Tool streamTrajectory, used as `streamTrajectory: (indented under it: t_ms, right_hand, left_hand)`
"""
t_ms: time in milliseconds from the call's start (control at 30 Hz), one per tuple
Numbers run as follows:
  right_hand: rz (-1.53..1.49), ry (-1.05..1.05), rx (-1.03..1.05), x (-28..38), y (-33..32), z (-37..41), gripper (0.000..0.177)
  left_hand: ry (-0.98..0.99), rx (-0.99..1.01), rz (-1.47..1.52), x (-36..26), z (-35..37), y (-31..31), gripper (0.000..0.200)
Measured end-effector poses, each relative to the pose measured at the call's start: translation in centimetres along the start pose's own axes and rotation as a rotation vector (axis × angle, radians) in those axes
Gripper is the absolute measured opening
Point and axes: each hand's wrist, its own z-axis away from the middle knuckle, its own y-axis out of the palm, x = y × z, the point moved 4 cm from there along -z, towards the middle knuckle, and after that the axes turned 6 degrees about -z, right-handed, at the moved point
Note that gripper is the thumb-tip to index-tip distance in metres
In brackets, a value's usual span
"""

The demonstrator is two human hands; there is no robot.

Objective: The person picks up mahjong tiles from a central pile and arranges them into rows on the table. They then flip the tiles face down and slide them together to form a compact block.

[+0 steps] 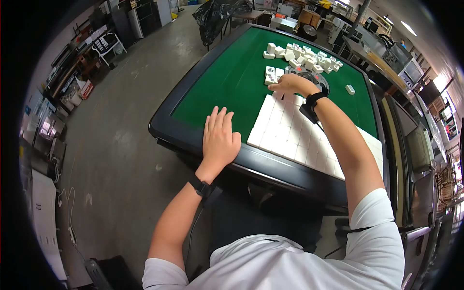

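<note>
My left hand (220, 136) lies flat on the near-left rim of the mahjong table (203, 101), fingers stretched out and holding nothing. Beside it a broad block of white mahjong tiles (285, 128) is laid out in tight rows, plain sides up. My right hand (292, 85) reaches over the block to its far left corner. Its fingers are bent together at a mahjong tile (277, 94) there, partly hidden by the hand. Just beyond the fingertips, a few tiles (270, 76) stand close together, some with their markings showing.
Loose tiles (309, 59) are heaped at the far side, around a dark round centre panel (323, 85). One single tile (350, 89) lies apart at right. A white chair (110, 47) and a black plastic-covered object (212, 19) stand beyond the table.
</note>
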Motion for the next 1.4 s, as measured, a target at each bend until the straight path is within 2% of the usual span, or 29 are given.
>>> streamTrajectory:
  t_ms: [233,367,567,700,800,900,1033,1100,1133,1233,1267,1400]
  right_hand:
    - [0.044,0.091,0.087,-0.5,-0.3,1.9,0.073]
    - [0.07,0.053,0.071,-0.6,-0.4,1.9,0.071]
    - [-0.035,0.109,0.125,-0.5,-0.8,3.3,0.083]
    - [0.063,0.086,0.166,-2.4,0.2,1.9,0.088]
    - [-0.134,0.282,0.172,-2.7,-0.7,3.9,0.088]
    - [-0.164,0.283,0.269,-4.5,-0.4,3.3,0.084]
    - [-0.194,0.229,0.195,-4.3,-0.5,3.6,0.082]
    - [-0.035,0.034,-0.002,-2.6,-0.8,3.3,0.082]
    - [-0.105,0.039,0.056,-1.5,-1.3,3.6,0.085]
    - [-0.125,0.095,-0.004,-0.8,-0.1,2.3,0.083]
    - [-0.077,0.127,0.035,-1.0,0.1,2.2,0.085]
    - [-0.026,0.083,-0.014,-1.5,0.8,1.2,0.08]
  left_hand:
    - [-0.015,0.007,-0.025,0.2,0.0,0.1,0.058]
    - [-0.029,0.022,-0.021,0.1,0.0,-0.1,0.058]
    - [-0.031,0.031,-0.029,-0.1,-0.1,-0.1,0.058]
    - [-0.041,0.024,-0.017,0.0,-0.1,0.0,0.057]
    - [-0.025,0.004,-0.023,-0.1,-0.1,-0.1,0.057]
    - [-0.024,0.009,-0.025,-0.1,0.0,0.0,0.057]
    - [-0.03,0.017,-0.022,-0.1,-0.1,0.0,0.057]
    - [-0.03,0.014,-0.021,-0.1,-0.1,0.0,0.057]
    - [-0.032,0.015,-0.02,-0.1,-0.1,0.0,0.057]
    - [-0.039,0.025,-0.014,0.0,-0.1,0.1,0.057]
    - [-0.04,0.021,-0.017,0.1,-0.1,0.0,0.057]
    - [-0.043,0.019,-0.01,0.0,0.0,0.0,0.057]
